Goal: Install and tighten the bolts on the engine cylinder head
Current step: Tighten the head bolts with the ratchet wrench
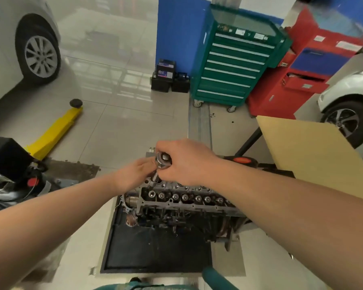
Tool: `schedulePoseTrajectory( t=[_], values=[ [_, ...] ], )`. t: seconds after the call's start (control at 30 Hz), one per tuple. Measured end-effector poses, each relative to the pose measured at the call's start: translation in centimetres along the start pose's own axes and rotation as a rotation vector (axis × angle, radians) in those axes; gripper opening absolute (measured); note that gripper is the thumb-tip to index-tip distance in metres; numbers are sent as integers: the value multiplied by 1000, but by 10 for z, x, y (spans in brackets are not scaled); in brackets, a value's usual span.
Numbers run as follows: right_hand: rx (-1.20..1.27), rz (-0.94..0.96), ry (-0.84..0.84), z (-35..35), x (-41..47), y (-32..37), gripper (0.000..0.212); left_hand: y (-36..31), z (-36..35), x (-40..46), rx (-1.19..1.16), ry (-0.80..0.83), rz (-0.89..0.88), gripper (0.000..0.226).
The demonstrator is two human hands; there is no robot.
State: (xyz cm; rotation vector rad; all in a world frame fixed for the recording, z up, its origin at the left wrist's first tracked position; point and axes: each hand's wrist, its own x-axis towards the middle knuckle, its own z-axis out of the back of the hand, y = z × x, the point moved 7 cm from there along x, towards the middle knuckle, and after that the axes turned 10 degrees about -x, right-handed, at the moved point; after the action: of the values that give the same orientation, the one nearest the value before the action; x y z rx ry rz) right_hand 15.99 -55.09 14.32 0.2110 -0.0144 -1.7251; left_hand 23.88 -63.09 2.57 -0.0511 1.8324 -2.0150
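Note:
The engine cylinder head (182, 198) sits low in the middle of the floor, its row of round valve parts facing up. A chrome ratchet wrench (162, 159) stands over the head's far left corner, its extension bar (154, 177) running down into the head. My right hand (184, 162) grips the ratchet's head from the right. My left hand (135, 172) holds the extension just below the ratchet, fingers curled round it. The bolt under the socket is hidden.
A black mat (155, 248) lies under the engine. A yellow lift arm (55, 130) reaches in from the left. A green tool cabinet (235, 63) and red cabinet (298, 76) stand behind. A cardboard sheet (314, 151) is at right. Cars flank both sides.

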Motion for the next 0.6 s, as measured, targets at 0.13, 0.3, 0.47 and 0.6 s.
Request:
schedulePoseTrajectory(
  t=[0.13,0.3,0.47,0.6],
  values=[
    [0,-19,53,-33,5,14,17,12,6,-5,-21,55,-33,31],
    [2,-32,56,-42,12,18,15,17,11,-10,-75,71,-71,42],
    [-35,-43,18,-32,20,19,20,26,19,-6,-106,-3,-14,38],
    [-72,-47,46,-36,23,22,21,38,12,-5,-83,-82,-8,58]
  ],
)
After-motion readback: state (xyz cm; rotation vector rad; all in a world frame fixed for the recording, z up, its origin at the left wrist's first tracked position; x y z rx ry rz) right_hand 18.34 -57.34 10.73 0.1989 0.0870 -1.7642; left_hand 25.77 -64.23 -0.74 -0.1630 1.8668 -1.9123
